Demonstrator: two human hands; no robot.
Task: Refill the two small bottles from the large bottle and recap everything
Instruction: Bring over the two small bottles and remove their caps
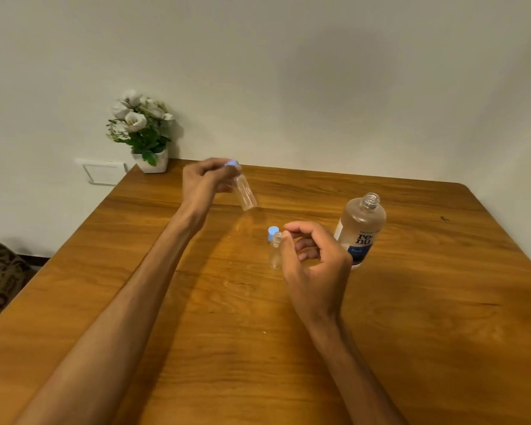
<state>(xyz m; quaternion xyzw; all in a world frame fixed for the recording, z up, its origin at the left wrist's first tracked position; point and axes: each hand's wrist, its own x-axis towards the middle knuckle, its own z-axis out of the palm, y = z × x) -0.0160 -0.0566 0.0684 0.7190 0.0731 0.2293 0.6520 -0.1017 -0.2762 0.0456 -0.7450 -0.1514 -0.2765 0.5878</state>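
Small bottles: one capped bottle is pinched by its blue cap in the left hand, tilted above the table; the uncapped one stands centre, beside the loosely curled right hand, its grip unclear. Large bottle stands open, right. Steadying is advised before pouring.

we are reaching our left arm far forward, forearm bare, and the left hand is curling its fingers and pinching something at the fingertips, held above the surface. our right arm is coming in from the lower right, and the right hand is hovering with loosely curled fingers, thumb and forefinger nearly meeting, gripping nothing we can make out.
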